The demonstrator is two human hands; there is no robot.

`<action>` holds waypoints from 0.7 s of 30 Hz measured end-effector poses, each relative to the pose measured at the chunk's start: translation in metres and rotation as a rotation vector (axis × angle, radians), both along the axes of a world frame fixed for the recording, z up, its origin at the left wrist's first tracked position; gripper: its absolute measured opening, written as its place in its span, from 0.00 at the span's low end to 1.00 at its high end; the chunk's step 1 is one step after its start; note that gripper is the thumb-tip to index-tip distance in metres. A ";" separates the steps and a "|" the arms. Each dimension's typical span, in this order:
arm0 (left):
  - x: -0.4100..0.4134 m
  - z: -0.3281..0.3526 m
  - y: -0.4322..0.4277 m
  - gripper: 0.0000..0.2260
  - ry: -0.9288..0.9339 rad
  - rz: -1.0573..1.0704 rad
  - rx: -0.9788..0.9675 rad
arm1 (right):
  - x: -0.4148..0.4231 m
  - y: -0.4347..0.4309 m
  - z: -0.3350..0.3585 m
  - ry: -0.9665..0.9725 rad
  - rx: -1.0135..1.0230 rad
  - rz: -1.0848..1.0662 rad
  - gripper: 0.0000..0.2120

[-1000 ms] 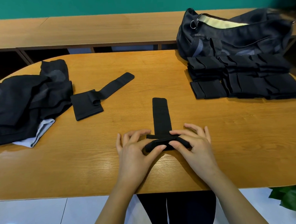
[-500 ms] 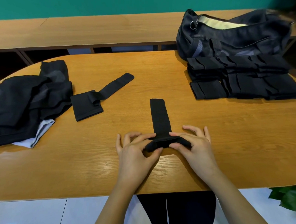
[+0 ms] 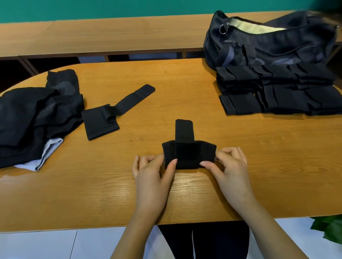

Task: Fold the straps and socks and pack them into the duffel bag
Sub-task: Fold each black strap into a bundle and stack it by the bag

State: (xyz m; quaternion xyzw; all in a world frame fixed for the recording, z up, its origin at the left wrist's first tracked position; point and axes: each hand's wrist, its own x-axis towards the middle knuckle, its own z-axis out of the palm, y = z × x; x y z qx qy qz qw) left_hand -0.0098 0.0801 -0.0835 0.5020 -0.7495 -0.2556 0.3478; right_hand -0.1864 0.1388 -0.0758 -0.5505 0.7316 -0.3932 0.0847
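— Left of the duffel bag (image 3: 270, 43) and nearer, what do the hands do?
— The left hand (image 3: 151, 180) and the right hand (image 3: 229, 171) each pinch one side of the strap (image 3: 187, 154), thumb against fingers. A second ago it lay bunched under them; now its wide part is spread open.
— Meaning?
— I judge the fold is only starting. Folded pieces (image 3: 283, 95) lie just in front of the bag; another strap (image 3: 114, 114) and loose socks (image 3: 32, 116) wait far left of it.

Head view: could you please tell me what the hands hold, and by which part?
A black fabric strap: left hand pinches its left edge, right hand its right edge.
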 end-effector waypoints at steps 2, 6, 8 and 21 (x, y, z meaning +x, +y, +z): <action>0.000 0.001 0.000 0.12 0.021 0.021 0.000 | 0.002 0.001 0.001 -0.020 -0.004 -0.026 0.19; 0.000 0.004 0.001 0.24 0.074 0.044 0.030 | 0.002 0.002 0.004 -0.110 0.085 -0.058 0.32; -0.001 0.005 0.002 0.29 0.059 0.051 0.036 | 0.001 0.002 0.005 -0.104 0.100 -0.058 0.35; -0.001 0.002 0.000 0.11 -0.108 -0.065 -0.062 | -0.001 0.000 -0.007 0.162 0.125 0.194 0.23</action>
